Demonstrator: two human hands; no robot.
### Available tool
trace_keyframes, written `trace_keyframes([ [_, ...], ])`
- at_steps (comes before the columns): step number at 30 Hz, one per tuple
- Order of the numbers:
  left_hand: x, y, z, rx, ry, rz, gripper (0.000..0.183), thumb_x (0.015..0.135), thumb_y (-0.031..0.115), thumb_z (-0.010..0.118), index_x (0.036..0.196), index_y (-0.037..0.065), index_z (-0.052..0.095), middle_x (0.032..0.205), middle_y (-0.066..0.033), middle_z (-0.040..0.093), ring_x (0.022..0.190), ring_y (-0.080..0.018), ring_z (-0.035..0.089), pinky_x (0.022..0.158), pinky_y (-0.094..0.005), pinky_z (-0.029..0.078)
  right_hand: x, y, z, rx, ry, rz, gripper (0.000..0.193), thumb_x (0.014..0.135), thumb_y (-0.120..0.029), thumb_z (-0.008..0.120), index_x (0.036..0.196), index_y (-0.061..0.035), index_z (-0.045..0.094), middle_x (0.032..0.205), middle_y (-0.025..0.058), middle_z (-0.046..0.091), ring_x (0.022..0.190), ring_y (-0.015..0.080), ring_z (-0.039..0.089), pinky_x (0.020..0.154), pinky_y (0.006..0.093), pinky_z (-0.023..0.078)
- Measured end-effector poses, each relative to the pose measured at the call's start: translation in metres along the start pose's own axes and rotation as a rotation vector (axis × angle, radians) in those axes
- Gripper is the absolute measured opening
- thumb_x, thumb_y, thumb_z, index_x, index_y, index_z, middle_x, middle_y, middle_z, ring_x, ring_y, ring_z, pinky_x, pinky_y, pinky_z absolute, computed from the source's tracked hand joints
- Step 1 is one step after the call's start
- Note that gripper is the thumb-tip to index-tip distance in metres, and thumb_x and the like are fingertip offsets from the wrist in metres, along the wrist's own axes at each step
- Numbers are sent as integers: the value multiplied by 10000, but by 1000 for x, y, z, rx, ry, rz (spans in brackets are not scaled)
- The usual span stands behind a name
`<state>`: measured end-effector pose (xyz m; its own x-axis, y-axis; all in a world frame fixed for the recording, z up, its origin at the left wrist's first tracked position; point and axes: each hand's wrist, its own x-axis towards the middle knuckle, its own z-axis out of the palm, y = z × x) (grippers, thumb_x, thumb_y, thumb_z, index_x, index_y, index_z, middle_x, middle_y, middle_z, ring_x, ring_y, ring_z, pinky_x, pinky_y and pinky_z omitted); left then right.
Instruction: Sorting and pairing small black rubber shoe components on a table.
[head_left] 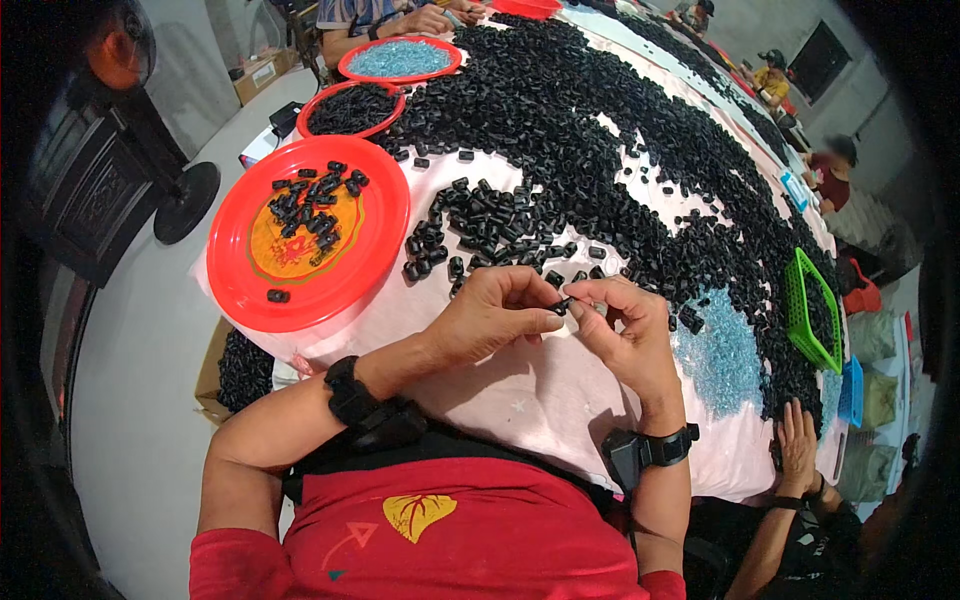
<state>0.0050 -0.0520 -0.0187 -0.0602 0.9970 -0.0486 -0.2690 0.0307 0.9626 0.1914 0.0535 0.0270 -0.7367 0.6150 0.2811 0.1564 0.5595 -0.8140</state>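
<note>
Over the near part of a cloth-covered table (530,385), my left hand (490,315) and my right hand (625,325) meet fingertip to fingertip. Between them is a small black plastic piece (562,306), pinched by the thumb and fingers of both hands. Its details are too small to make out. Just beyond my hands lies a loose heap of short black cylindrical parts (490,220). To the left stands a round red tray (235,275) with a yellow-orange centre, bearing a small cluster of black parts (315,205) and a single one near its front rim.
A large spread of black parts (540,90) covers the far table. Clear bluish pieces (722,355) lie to the right, near a green basket (820,345). Red bowls (345,73) stand far left. A co-worker's hand (797,450) rests at the right edge; other people sit farther off.
</note>
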Motion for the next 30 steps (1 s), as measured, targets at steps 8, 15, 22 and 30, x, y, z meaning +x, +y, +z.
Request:
trace_keyframes([
  [8, -2, 3, -1, 0, 22, 34, 176, 941, 102, 750, 1108, 64, 712, 912, 15, 716, 764, -50, 649, 656, -213, 504, -1, 2, 3, 57, 14, 21, 176, 883, -68, 740, 1051, -52, 791, 871, 29, 728, 691, 56, 594, 558, 209, 427],
  [15, -1, -4, -1, 49, 31, 82, 178, 938, 103, 758, 1101, 46, 715, 926, 15, 718, 779, -37, 639, 665, -217, 512, 1, -1, 1, -35, -15, -74, 164, 869, -65, 746, 1024, -46, 794, 841, 40, 727, 683, 71, 605, 563, 226, 459],
  [22, -4, 3, 1, 189, 69, 62, 143, 926, 73, 760, 1058, 28, 728, 879, 11, 714, 772, -39, 643, 673, -214, 522, 2, -3, 3, -134, 6, -190, 148, 829, -27, 736, 969, -28, 785, 764, 90, 703, 638, 141, 623, 539, 262, 485],
  [30, -4, -3, 5, 330, 158, 154, 145, 910, 69, 741, 1027, -16, 731, 830, -19, 726, 732, -53, 648, 636, -223, 517, 0, -6, 9, -171, 30, -131, 105, 824, -30, 719, 915, -7, 766, 734, 111, 684, 608, 175, 624, 542, 304, 492],
])
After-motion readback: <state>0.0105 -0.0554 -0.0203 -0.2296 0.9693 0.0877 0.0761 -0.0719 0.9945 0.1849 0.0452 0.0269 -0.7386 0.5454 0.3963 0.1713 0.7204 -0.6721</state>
